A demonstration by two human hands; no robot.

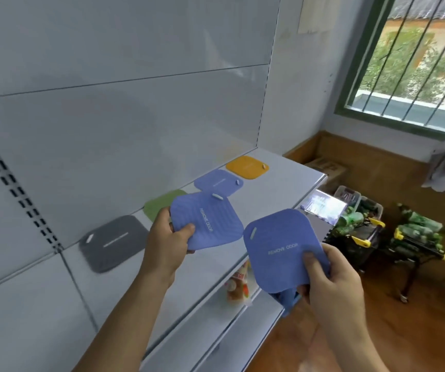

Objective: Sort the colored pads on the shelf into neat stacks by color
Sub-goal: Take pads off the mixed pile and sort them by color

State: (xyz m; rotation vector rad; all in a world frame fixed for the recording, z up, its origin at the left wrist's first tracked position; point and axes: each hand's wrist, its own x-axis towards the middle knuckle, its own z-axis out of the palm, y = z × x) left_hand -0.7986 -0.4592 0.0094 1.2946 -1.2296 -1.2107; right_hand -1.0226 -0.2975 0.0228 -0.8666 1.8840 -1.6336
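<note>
Two blue, rounded-square, ribbed rubbery pads are held above the white metal shelf (194,280). One blue pad (207,220) is pinched at its near-left edge by the left hand (165,238), thumb on top. A second blue pad (283,248) is gripped at its near corner by the right hand (331,285), with something more in blue apparently bunched beneath.

Both pads are judged light, thin and floppy, probably grippy rather than slick; an edge pinch seems enough.

The left pad's white tab points away towards the shelf's back wall; the right pad's tab points left. Being nearly square, neither shows a clear long axis.

On the shelf behind the left pad, single grey (114,241), green (159,204), blue (217,182) and orange (247,167) pads lie in a row.
</note>
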